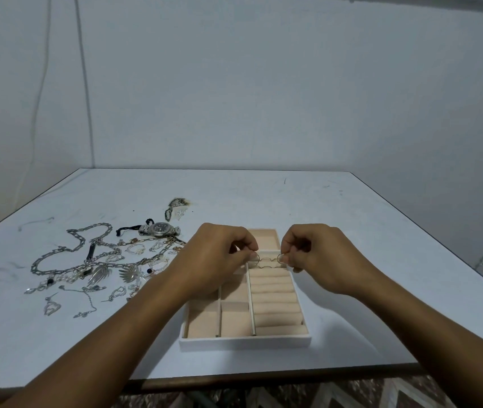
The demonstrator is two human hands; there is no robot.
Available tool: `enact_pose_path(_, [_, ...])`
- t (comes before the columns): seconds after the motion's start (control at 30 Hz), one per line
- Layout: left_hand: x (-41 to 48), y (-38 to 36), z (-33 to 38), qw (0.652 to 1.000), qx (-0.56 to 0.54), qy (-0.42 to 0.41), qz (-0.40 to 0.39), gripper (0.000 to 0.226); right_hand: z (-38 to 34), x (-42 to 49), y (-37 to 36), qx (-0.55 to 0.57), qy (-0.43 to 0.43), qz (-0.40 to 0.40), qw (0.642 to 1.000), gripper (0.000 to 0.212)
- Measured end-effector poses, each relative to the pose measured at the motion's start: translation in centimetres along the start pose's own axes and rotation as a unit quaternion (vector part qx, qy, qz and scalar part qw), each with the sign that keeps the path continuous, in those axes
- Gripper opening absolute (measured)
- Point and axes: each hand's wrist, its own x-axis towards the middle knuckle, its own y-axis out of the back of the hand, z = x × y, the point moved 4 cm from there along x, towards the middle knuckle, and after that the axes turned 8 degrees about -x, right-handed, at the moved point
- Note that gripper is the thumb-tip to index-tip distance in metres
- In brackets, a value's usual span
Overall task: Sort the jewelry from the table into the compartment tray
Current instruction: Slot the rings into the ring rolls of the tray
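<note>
While the heap (99,260) waited on the surface (352,231) left of the tray (244,343), both hands, left (213,260) and right (322,257), pinched a chain (268,259) by its ends, stretched taut above the ring rolls, probably to lay it in untangled.

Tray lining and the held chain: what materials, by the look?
Compartment tray: white outer wall, pale pink matte lining, likely velvet or suede-like fabric; no glare, soft padded rolls. Chain stretched between left hand and right hand: thin gold-toned metal links, probably plated; fine detail unclear.
</note>
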Motion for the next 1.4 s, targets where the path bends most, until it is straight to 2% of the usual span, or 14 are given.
enact_pose_path(0.13, [-0.1,-0.7,-0.3,1.0,-0.002,-0.007,0.001,0.002,-0.2,-0.4,0.0,-0.002,-0.002,-0.001,1.0,0.021])
enact_pose_path(0.8, [-0.4,-2.1,-0.9,0.998,0.016,0.006,-0.052,0.003,0.0,-1.0,-0.2,0.001,-0.009,-0.009,1.0,0.023])
enact_pose_path(1.07, [-1.4,-2.4,-0.3,0.987,0.117,-0.103,-0.035,0.018,-0.1,-0.9,-0.2,0.001,-0.007,-0.012,1.0,0.023])
enact_pose_path(1.4, [-2.5,-2.5,0.0,0.982,0.13,-0.133,-0.014,0.033,-0.1,-0.8,-0.7,-0.016,-0.001,-0.001,1.0,0.021])
